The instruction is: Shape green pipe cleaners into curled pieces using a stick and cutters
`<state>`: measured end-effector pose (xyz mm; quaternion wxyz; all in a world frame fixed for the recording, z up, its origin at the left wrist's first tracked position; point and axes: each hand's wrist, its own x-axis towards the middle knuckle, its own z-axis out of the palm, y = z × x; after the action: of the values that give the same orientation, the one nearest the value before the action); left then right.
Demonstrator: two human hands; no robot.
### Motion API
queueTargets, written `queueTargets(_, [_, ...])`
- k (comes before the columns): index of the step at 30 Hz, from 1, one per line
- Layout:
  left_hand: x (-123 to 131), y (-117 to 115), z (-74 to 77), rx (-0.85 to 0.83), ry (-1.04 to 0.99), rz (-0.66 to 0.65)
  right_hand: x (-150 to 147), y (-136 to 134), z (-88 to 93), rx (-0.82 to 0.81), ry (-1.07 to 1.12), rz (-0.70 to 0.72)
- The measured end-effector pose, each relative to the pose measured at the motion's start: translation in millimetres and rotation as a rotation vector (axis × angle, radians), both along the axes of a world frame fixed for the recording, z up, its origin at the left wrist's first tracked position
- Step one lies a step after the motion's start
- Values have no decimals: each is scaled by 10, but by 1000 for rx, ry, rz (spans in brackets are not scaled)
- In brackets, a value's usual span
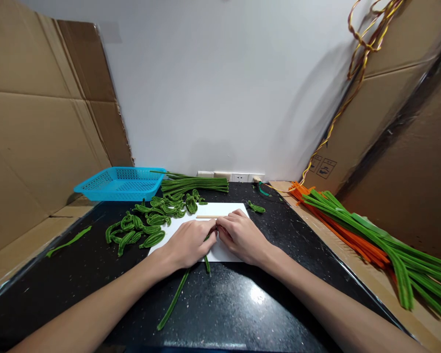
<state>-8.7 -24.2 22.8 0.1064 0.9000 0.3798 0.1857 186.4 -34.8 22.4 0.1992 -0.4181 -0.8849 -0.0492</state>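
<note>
Both hands meet over a white sheet [176,230] on the dark tabletop. My left hand [191,240] is closed in a pinch on a green pipe cleaner [174,301]. One long tail of it runs down toward the front, and a short end hangs under the fingers. Fingertip to fingertip with it, my right hand [242,236] pinches the same pipe cleaner; the gripped part is mostly hidden. A thin wooden stick [206,216] lies just behind the hands. Left of the sheet, several looped green pipe-cleaner pieces [152,239] are heaped, some overlapping its edge.
Straight green pipe cleaners [198,184] lie at the back, beside a blue plastic basket [119,197]. One looped piece [256,208] sits right of the sheet. Bright green stems [397,255] and orange stems [363,247] rest on cardboard at right. A twisted cable [332,125] hangs there.
</note>
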Motion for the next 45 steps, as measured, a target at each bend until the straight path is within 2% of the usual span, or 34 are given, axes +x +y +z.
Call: queueTargets(45, [0,-13,28,9,67,-18,12,16,-20,-68,-2,44])
